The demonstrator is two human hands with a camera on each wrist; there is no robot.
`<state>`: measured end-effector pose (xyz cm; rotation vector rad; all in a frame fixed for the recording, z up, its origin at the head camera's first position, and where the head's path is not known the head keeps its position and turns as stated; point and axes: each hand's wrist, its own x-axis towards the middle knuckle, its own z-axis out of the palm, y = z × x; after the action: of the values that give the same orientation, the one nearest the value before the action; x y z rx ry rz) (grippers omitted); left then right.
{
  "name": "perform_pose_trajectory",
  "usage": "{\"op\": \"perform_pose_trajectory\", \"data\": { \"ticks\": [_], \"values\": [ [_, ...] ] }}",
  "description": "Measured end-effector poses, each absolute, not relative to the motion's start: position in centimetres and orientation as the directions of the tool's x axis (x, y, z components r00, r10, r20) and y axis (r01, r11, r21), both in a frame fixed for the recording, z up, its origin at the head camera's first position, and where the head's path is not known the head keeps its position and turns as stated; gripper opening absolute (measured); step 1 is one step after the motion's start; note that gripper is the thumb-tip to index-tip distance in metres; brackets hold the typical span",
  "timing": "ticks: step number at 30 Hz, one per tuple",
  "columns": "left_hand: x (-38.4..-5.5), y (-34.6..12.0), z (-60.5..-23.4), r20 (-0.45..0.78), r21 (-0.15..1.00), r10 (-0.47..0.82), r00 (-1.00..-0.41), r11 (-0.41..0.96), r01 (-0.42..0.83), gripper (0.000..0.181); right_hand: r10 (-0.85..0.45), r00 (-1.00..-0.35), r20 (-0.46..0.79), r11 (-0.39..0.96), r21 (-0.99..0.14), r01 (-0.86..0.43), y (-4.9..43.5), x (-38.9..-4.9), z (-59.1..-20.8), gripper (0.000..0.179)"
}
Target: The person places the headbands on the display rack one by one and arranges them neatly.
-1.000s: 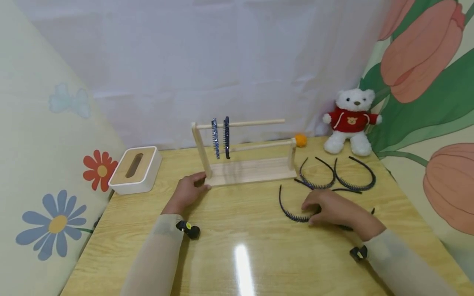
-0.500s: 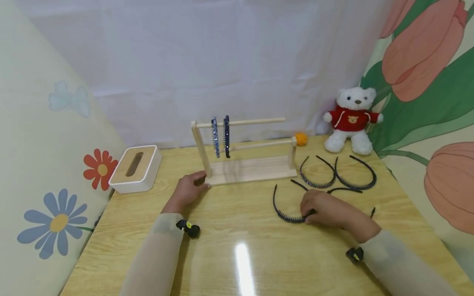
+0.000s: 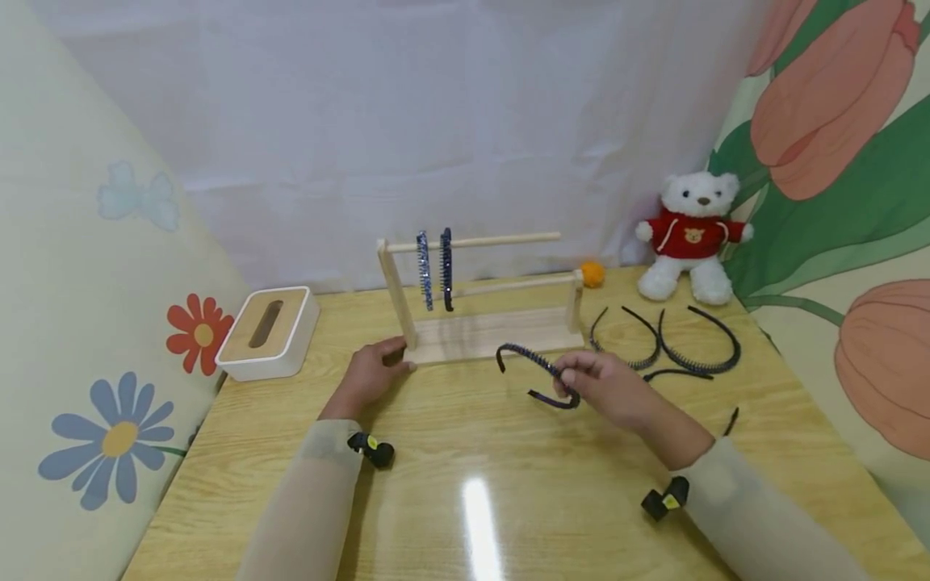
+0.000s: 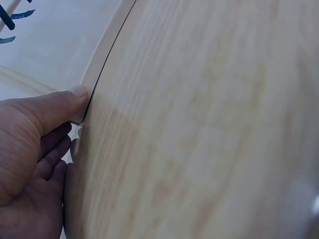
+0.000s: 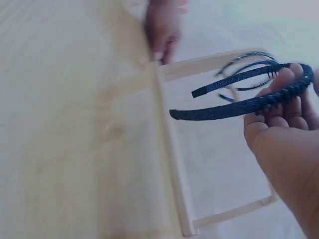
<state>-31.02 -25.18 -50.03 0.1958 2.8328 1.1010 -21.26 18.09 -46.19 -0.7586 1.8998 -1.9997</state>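
My right hand (image 3: 613, 391) pinches a dark toothed headband (image 3: 534, 356) above the table, in front of the wooden rack (image 3: 479, 337). In the right wrist view the headband (image 5: 219, 112) has its two ends pointing left, toward the rack. My left hand (image 3: 366, 375) grips the left end of the rack's base; the left wrist view shows the thumb (image 4: 65, 105) on the base's edge and the other fingers curled beneath. On the rack's upper rod hang a glittery blue headband (image 3: 425, 274) and a darker one (image 3: 446, 274).
More headbands lie on the right of the table, among them one at the far right (image 3: 737, 347) and one partly behind my right hand (image 3: 679, 373). A white teddy bear (image 3: 686, 238), an orange ball (image 3: 592, 274) and a tissue box (image 3: 269, 335) stand along the back and left.
My right hand has taken hold of the nearest headband, lifted it off the table and carried it left toward the rack, turning it. The left hand stays on the rack's base.
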Motion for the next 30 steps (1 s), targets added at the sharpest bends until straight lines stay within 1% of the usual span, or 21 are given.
{"op": "perform_pose_trajectory", "data": {
  "ticks": [2,4,7,10,14,17,19,22,26,30],
  "values": [
    [-31.0,-25.1,-50.0,-0.043,0.680,0.153,-0.987,0.728,0.083,0.058,-0.524,-0.821,0.227,-0.309,-0.949,-0.065,18.5,-21.6,-45.6,0.019],
    [-31.0,-25.1,-50.0,-0.043,0.685,0.154,-0.987,0.724,0.083,0.058,-0.522,-0.810,0.269,-0.477,-0.879,0.015,19.0,-21.8,-44.9,0.024],
    [-31.1,-25.1,-50.0,-0.047,0.686,0.150,-0.988,0.723,0.077,0.058,-0.478,-0.824,0.305,-0.587,-0.809,0.041,19.8,-22.0,-43.7,0.031],
    [-31.2,-25.1,-50.0,-0.053,0.684,0.151,-0.987,0.725,0.074,0.058,-0.379,-0.877,0.295,-0.639,-0.769,0.017,20.3,-22.4,-42.5,0.033],
    [-31.1,-25.2,-50.1,-0.051,0.690,0.154,-0.987,0.720,0.076,0.058,-0.189,-0.949,0.250,-0.669,-0.741,-0.062,20.7,-23.2,-40.7,0.027],
    [-31.0,-25.3,-50.2,-0.048,0.691,0.154,-0.987,0.718,0.079,0.058,-0.057,-0.972,0.227,-0.676,-0.725,-0.130,20.8,-24.1,-39.0,0.023],
    [-31.0,-25.3,-50.2,-0.047,0.687,0.153,-0.987,0.722,0.079,0.058,-0.002,-0.977,0.211,-0.704,-0.695,-0.149,20.9,-24.7,-37.9,0.020],
    [-31.0,-25.2,-50.1,-0.053,0.685,0.147,-0.988,0.725,0.071,0.058,0.049,-0.981,0.189,-0.734,-0.659,-0.163,21.0,-25.8,-36.4,0.019],
    [-31.1,-25.2,-50.2,-0.060,0.681,0.143,-0.988,0.729,0.064,0.057,0.077,-0.984,0.163,-0.766,-0.621,-0.163,20.7,-27.3,-35.4,0.017],
    [-31.2,-25.2,-50.2,-0.058,0.684,0.145,-0.988,0.726,0.066,0.057,0.079,-0.987,0.140,-0.783,-0.604,-0.148,19.9,-28.8,-35.3,0.023]
  ]
}}
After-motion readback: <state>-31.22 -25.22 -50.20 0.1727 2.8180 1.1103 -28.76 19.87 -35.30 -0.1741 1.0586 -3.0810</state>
